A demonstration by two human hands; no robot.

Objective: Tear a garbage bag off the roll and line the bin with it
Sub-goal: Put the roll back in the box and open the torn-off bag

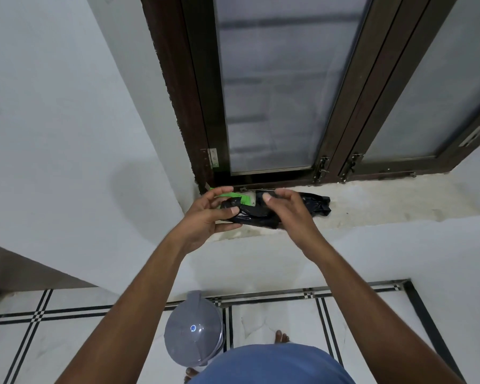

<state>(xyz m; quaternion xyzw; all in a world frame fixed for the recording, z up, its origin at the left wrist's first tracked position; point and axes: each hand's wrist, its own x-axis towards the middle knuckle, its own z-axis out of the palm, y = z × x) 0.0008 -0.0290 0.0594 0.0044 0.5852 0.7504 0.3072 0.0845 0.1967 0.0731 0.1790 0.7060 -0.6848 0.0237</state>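
Both hands grip a black plastic garbage-bag roll with green label [247,210] over the sill's left corner. Left hand [205,217] pinches its left end; right hand [287,210] curls around its middle, long axis running left-right.

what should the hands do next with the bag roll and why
Probably pull the loose end out to find the tear line. Both the left hand and right hand already hold the black bag roll at the window sill, and the bin is lidded.

Bare sill [385,200] rightward — window frame [336,151] close behind roll [250,212].
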